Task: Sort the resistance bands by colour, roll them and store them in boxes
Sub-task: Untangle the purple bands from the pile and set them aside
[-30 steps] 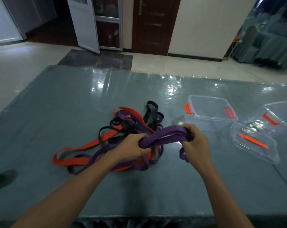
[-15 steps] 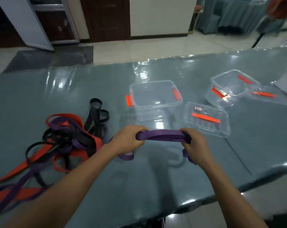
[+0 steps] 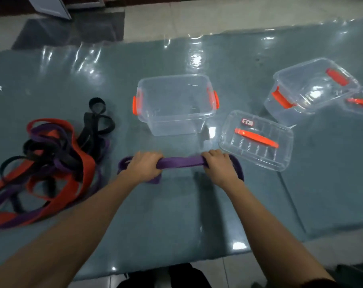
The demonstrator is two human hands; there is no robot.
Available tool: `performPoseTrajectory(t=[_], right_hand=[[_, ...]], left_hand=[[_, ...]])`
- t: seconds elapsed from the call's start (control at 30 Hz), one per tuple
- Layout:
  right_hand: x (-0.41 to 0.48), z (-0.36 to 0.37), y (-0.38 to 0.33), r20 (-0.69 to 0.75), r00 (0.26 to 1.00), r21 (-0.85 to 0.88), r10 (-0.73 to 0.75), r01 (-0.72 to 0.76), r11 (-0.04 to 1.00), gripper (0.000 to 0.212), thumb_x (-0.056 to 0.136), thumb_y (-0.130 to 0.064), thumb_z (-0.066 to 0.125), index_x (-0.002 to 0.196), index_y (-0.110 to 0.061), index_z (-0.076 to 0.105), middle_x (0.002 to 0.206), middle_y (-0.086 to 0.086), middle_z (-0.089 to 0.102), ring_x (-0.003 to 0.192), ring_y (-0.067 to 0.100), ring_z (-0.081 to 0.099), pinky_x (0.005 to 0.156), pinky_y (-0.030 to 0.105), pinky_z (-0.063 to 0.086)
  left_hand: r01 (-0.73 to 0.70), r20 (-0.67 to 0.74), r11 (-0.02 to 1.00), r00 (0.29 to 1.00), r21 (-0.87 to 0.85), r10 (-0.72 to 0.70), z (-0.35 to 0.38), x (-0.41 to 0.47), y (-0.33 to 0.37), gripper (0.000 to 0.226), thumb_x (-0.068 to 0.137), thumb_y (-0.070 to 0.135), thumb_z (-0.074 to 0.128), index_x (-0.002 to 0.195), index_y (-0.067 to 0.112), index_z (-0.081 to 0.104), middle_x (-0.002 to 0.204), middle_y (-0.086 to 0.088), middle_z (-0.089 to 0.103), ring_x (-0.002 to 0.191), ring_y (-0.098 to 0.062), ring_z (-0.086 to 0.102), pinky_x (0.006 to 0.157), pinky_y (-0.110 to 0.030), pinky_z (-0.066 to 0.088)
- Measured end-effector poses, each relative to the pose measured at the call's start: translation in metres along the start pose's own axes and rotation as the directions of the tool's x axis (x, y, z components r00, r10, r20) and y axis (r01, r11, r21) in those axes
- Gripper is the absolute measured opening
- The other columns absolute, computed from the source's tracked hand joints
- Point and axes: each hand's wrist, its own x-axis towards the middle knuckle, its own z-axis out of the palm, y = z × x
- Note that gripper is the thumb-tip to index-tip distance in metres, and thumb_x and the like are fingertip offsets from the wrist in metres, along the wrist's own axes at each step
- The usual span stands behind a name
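Note:
A folded purple band (image 3: 181, 162) is stretched flat between my two hands, low over the table (image 3: 176, 215). My left hand (image 3: 143, 168) grips its left end and my right hand (image 3: 219, 166) its right end; purple loops stick out past both fists. A tangled pile of orange, purple and black bands (image 3: 51, 161) lies at the left. Just beyond my hands stands an open clear box (image 3: 175, 104) with orange clips.
A clear lid (image 3: 257, 140) with an orange handle lies right of my right hand. Farther right sits a second open clear box (image 3: 313, 88) and part of another lid (image 3: 359, 101). The table's near edge runs just below my forearms.
Both hands have carried the purple band to the right, away from the pile, and lowered it in front of the open box. The view has tilted down and right.

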Motion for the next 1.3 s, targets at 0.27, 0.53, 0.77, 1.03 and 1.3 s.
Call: performPoseTrajectory(t=[0.27, 0.53, 0.77, 1.03, 1.3], right_hand=[[0.019, 0.015, -0.004, 0.024, 0.991, -0.046, -0.133, 0.134, 0.990, 0.065, 0.091, -0.042, 0.062, 0.148, -0.021, 0.038, 0.146, 0.004, 0.048, 0.135, 0.030, 0.041, 0.115, 0.046, 0.027], [0.023, 0.001, -0.049, -0.003, 0.983, -0.039, -0.186, 0.185, 0.982, 0.054, 0.095, -0.029, 0.056, 0.146, -0.020, 0.043, 0.150, 0.003, 0.046, 0.139, 0.028, 0.039, 0.120, 0.047, 0.021], [0.021, 0.003, -0.166, 0.011, 0.952, -0.016, -0.307, 0.307, 0.951, 0.055, 0.093, -0.021, 0.054, 0.146, -0.019, 0.044, 0.153, 0.004, 0.045, 0.141, 0.028, 0.039, 0.113, 0.042, 0.032], [-0.008, 0.035, -0.354, 0.065, 0.868, 0.034, -0.492, 0.491, 0.871, 0.052, 0.096, -0.026, 0.055, 0.147, -0.021, 0.045, 0.151, 0.002, 0.046, 0.139, 0.026, 0.040, 0.111, 0.039, 0.034], [-0.031, 0.056, -0.511, 0.100, 0.769, 0.040, -0.631, 0.631, 0.775, 0.049, 0.094, -0.026, 0.060, 0.141, -0.018, 0.051, 0.141, 0.004, 0.055, 0.133, 0.027, 0.047, 0.106, 0.040, 0.039]], left_hand=[[-0.019, -0.061, 0.998, 0.998, 0.060, 0.022, 0.019, 0.002, 0.003, 0.083, 0.088, 0.057, 0.062, 0.157, 0.027, 0.027, 0.163, 0.003, 0.028, 0.151, -0.018, 0.021, 0.123, -0.051, 0.013], [0.033, -0.112, 0.999, 0.993, -0.023, -0.035, 0.014, -0.037, -0.018, 0.062, 0.093, 0.043, 0.056, 0.151, 0.028, 0.039, 0.156, 0.006, 0.040, 0.146, -0.017, 0.032, 0.119, -0.041, 0.023], [0.121, -0.162, 0.984, 0.977, -0.130, -0.142, 0.018, -0.121, -0.086, 0.055, 0.094, 0.040, 0.056, 0.146, 0.028, 0.045, 0.151, 0.004, 0.048, 0.139, -0.018, 0.042, 0.110, -0.037, 0.034], [0.300, -0.218, 0.891, 0.897, -0.340, -0.385, 0.055, -0.276, -0.220, 0.050, 0.090, 0.035, 0.062, 0.138, 0.024, 0.056, 0.140, 0.000, 0.058, 0.130, -0.025, 0.052, 0.104, -0.042, 0.044], [0.379, -0.257, 0.796, 0.804, -0.471, -0.535, 0.085, -0.394, -0.324, 0.049, 0.094, 0.028, 0.062, 0.142, 0.021, 0.055, 0.147, -0.004, 0.053, 0.135, -0.026, 0.048, 0.111, -0.035, 0.036]])
